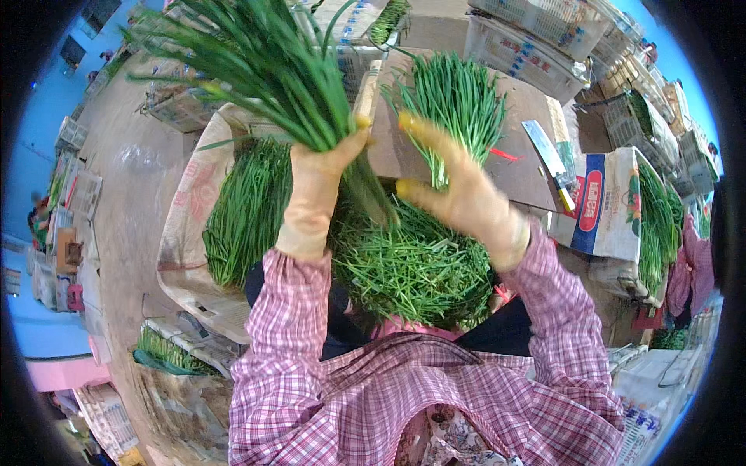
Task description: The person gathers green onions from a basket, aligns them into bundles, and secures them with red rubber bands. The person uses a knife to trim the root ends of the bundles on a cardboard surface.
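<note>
My left hand [322, 166], in a pale glove with yellow fingertips, grips a bunch of garlic chives [291, 87] near its stem end. The leaves fan up and left, and the stems slant down to the right. My right hand [469, 195], gloved alike and blurred, is apart from that bunch with thumb and fingers spread and nothing between them. Just beyond it, another bunch of chives [463, 99] lies on a brown board [518, 175]. Below both hands, a heap of loose green leaf scraps [414, 274] fills a container between my knees.
A cleaver [543, 145] with a yellow-and-black handle lies on the board's right side, near a red tie [506, 154]. At left stands a lined crate [186, 204] of chives [250, 215]. A printed carton [609, 204] of chives is at right. Stacked plastic crates [524, 55] stand behind.
</note>
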Demonstrator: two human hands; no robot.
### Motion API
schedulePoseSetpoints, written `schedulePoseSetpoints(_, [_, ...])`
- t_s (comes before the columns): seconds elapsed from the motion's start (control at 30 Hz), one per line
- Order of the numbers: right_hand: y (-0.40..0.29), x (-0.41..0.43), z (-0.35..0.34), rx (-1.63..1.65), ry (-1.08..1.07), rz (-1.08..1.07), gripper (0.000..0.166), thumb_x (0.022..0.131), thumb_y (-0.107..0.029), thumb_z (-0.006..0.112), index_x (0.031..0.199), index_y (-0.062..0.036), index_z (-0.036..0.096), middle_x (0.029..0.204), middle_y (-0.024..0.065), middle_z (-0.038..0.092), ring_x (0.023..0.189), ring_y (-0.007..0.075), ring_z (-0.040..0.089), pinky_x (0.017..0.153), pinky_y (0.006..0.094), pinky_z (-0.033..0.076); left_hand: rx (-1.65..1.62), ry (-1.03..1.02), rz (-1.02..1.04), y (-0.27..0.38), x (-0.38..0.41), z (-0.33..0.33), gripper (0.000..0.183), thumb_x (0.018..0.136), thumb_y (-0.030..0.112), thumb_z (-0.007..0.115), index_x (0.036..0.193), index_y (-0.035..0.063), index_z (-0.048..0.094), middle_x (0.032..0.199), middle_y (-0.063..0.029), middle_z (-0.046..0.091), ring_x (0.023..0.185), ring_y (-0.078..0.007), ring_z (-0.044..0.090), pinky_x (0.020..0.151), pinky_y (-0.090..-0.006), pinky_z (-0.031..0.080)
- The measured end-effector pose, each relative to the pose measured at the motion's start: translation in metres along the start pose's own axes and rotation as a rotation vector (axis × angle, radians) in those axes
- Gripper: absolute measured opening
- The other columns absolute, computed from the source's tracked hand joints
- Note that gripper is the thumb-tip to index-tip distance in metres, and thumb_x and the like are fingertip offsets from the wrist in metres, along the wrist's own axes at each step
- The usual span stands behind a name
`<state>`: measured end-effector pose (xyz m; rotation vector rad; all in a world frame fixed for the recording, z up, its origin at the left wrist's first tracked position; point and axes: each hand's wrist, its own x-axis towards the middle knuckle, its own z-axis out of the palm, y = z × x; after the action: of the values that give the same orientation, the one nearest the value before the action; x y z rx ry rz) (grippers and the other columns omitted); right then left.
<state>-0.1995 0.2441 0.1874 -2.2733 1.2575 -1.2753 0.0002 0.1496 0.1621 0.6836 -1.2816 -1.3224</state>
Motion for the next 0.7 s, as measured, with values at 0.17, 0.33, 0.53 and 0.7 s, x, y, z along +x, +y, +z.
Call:
schedulePoseSetpoints(0.17, [0.027,0.066,-0.026,0.3,0.149,0.107,0.087,0.078,-0.027,0.085,0.147,-0.0015,0.04,0.136,0.014,0.058,0.126,0.0235,0.055,0.104,0.0394,0.046,-0.122,-0.116,0.067,-0.016,0.032,0.055,0.032,0.08,0.009,0.084,0.108,0.0027,0.071,0.103,-0.0028,0.072,0.092,-0.0127,0.066,0.083,-0.029,0.054])
schedulePoseSetpoints(0.33, [0.094,0.044,-0.001,-0.213,-0.224,0.108,0.042,0.089,-0.024,0.072,0.127,-0.0067,0.063,0.125,0.0127,0.067,0.111,0.0231,0.065,0.095,0.0329,0.052,0.084,-0.279,-0.054,-0.103,0.039,0.043,0.05,0.08,0.006,0.081,0.126,0.0053,0.062,0.121,-0.0064,0.067,0.103,-0.0192,0.065,0.091,-0.0352,0.054])
schedulePoseSetpoints(0.53, [0.083,0.053,0.016,-0.019,-0.162,0.076,0.044,0.094,-0.018,0.063,0.137,-0.0088,0.056,0.136,0.0105,0.061,0.121,0.0239,0.059,0.104,0.0332,0.045,0.617,-0.231,0.076,-0.108,0.06,0.035,0.035,0.094,0.023,0.057,0.123,0.0018,0.058,0.119,-0.0118,0.065,0.102,-0.0226,0.063,0.089,-0.0381,0.052])
schedulePoseSetpoints(0.7, [0.047,0.027,0.01,0.259,0.177,0.433,0.064,0.087,-0.03,0.075,0.141,-0.0041,0.052,0.141,0.0197,0.055,0.107,0.0242,0.065,0.094,0.0313,0.051,0.087,0.229,0.007,-0.055,0.047,-0.011,0.02,0.085,0.0,0.07,0.105,0.0003,0.07,0.098,-0.0083,0.071,0.084,-0.0177,0.067,0.076,-0.0328,0.056])
